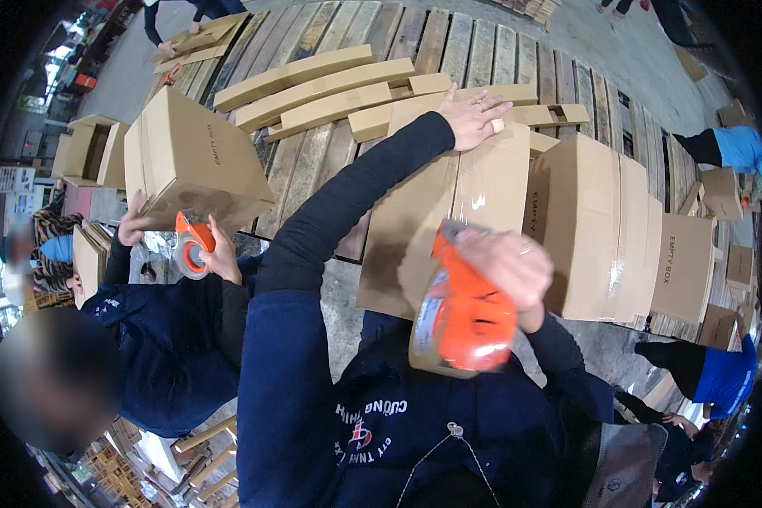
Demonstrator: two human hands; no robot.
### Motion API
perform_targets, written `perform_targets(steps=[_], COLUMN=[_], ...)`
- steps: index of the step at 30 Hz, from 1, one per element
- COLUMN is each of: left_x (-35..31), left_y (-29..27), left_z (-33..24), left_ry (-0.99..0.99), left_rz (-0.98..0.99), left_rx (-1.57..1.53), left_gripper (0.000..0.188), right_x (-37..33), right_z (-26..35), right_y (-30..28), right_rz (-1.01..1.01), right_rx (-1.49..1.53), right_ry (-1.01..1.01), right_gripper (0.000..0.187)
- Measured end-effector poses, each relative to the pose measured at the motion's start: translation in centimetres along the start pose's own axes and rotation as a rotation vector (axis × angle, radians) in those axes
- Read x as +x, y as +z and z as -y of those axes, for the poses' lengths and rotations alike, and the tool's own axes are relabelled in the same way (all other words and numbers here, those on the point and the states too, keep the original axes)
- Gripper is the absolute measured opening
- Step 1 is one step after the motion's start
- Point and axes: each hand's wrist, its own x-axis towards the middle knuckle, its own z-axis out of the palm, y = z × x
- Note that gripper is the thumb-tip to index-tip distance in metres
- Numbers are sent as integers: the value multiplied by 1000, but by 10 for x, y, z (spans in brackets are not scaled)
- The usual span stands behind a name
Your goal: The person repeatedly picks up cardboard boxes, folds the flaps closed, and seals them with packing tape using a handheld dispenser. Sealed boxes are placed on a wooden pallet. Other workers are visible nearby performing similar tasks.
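Observation:
In front of me stands a brown cardboard box (411, 224). My left hand (474, 117) rests on the far end of its top with the fingers spread. A shiny strip of clear tape (480, 190) runs along the top. My right hand (510, 269), slightly blurred, is closed round an orange tape dispenser (474, 326) at the box's near side. The dispenser's metal front end meets the near edge of the top; whether tape still links them I cannot tell.
Several brown boxes (588, 229) stand in a row to the right. Long folded cardboard pieces (330, 89) lie on the slatted wooden platform (457, 51). At left, a co-worker holds another orange tape dispenser (195, 245) beside a large box (199, 148). More people work at far right.

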Motion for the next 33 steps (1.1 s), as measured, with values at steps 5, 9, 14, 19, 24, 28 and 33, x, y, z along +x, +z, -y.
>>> perform_targets(steps=[5,9,14,19,24,28,33], left_x=[1,11,-19,-77,-20,28,36], left_y=[7,12,18,16,7,25,37], left_z=[-4,1,-20,-39,-8,7,8], left_ry=[32,58,155,250,146,239,144], left_rz=[-72,-141,-294,-127,-282,-299,-353], left_rx=[187,273,254,98,202,145,359], left_gripper=[57,59,63,65,61,62,59], right_x=[-5,-28,-49,-54,-22,-27,-114], right_z=[1,6,21,25,-50,-65,35], right_y=[5,22,39,53,54,49,47], right_rz=[49,88,89,-20,87,44,146], right_rx=[10,105,86,146,134,175,219], right_ry=[-8,193,412,549,536,524,462], right_gripper=[38,35,39,32,28,29,36])
